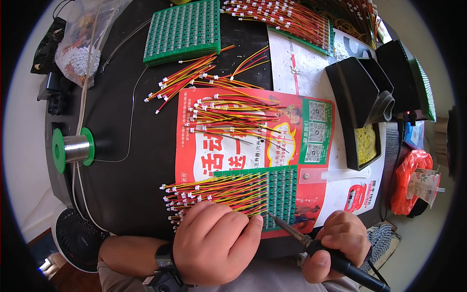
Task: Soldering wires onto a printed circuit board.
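Note:
My left hand (214,243) lies palm down at the near edge of the table, pressing on the ends of several red, yellow and black wires (214,190) that run onto a green circuit board panel (279,192). My right hand (335,243) grips a black-handled soldering iron (311,241); its metal tip points up-left and touches the panel's near edge, close to my left fingertips. The panel rests on a red and white printed sheet (214,160).
Loose wire leads (233,114) lie on the sheet and on the dark table. More green panels (182,31) sit at the far side. A solder spool (73,149) stands at left, a black iron stand with yellow sponge (365,141) at right. A fan (73,238) sits below left.

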Demonstrator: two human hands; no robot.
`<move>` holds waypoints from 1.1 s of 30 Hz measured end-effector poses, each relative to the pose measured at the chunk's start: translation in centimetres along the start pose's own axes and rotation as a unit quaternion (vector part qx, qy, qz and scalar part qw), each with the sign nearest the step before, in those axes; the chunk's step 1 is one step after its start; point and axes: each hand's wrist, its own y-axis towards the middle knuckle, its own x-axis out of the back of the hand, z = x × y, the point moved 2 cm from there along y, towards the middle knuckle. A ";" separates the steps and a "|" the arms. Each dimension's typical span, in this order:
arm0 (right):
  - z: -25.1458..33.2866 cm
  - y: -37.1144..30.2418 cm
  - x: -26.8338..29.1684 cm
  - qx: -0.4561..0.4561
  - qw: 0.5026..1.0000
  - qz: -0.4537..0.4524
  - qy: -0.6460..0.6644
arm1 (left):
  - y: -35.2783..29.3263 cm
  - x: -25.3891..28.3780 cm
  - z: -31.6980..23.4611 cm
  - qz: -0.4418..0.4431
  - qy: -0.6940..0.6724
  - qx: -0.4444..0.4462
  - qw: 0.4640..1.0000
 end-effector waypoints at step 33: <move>-0.1 -0.1 0.1 -0.005 1.000 -0.005 0.004 | 0.0 -0.1 -0.1 -0.005 -0.004 0.012 1.000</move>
